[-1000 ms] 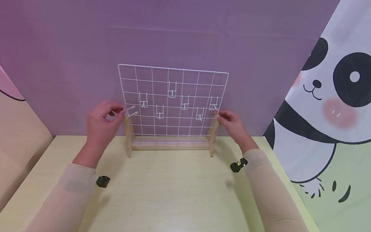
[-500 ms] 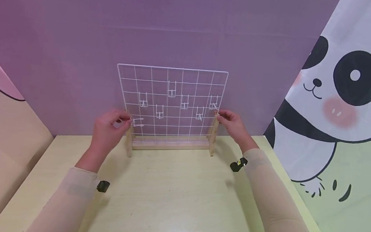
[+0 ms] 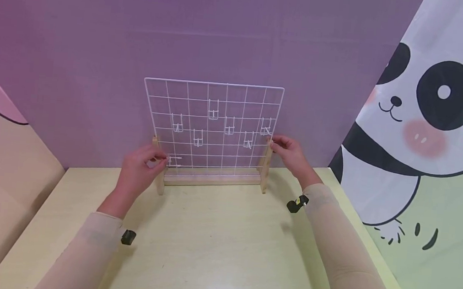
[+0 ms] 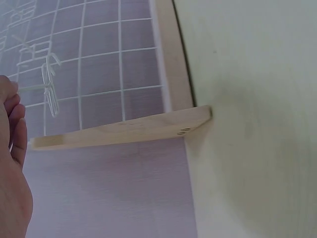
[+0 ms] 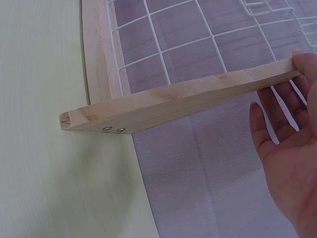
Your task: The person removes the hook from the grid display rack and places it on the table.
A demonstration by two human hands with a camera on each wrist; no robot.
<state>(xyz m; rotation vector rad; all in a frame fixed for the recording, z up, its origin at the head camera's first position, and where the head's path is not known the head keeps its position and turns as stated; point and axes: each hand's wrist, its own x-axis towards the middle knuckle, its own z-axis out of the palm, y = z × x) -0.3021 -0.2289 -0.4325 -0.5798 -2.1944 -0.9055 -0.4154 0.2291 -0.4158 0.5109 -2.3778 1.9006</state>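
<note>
A white wire grid panel [image 3: 216,83] stands upright in a wooden stand [image 3: 212,178] at the back of the table. Between thumb and fingers, my left hand [image 3: 138,169] pinches a white wire hook [image 4: 51,89], its prongs overlapping the lower left of the grid in the head view. My right hand [image 3: 292,158] grips the top of the stand's right upright [image 5: 188,94], thumb on the near edge and fingers behind. Several similar hooks hang on the grid's middle rows, among them an upper hook [image 3: 213,114] and a right-hand hook [image 3: 265,130].
The pale wooden table [image 3: 214,244] extends in front of the stand. Directly behind rises a purple backdrop [image 3: 224,33]. A panda-print panel [image 3: 433,148] borders the right side, and a beige surface [image 3: 9,180] borders the left.
My left hand has moved down and to the right with the hook, from the top of the left upright to the grid's lower left. The right hand keeps its grip on the right upright.
</note>
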